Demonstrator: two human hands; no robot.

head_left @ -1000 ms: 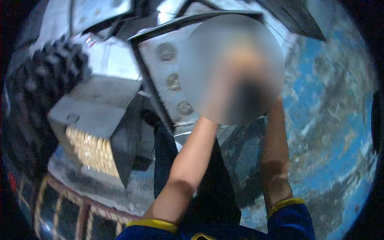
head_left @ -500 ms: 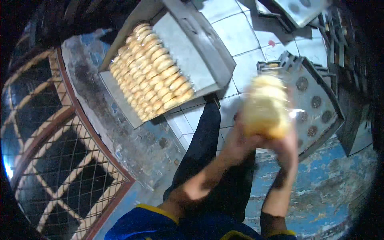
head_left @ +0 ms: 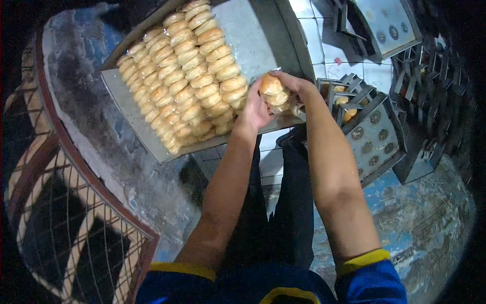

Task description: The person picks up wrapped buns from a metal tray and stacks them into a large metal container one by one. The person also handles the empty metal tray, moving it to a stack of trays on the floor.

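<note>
Both my hands grip a clear plastic pack of golden buns (head_left: 275, 93) over the front right part of a large grey open box (head_left: 117, 101). My left hand (head_left: 255, 109) is curled along the pack's left side, and my right hand (head_left: 296, 88) closes round it from the right. Inside the box, rows of wrapped golden buns (head_left: 187, 81) fill the left and middle, beside the bare pale bottom (head_left: 253, 35) at the back right.
Dark metal trays (head_left: 372, 139), some with buns, stand on white tiles (head_left: 304, 35) at the right, with another tray (head_left: 387, 23) behind. A red-framed wire grille (head_left: 61, 223) runs along the lower left. Worn blue-grey floor (head_left: 415, 218) spreads at the lower right. My legs are below the box.
My view has swung left from the trays to the box. Half a second ago the held pack was right of the box; now both hands have brought it over the box.
</note>
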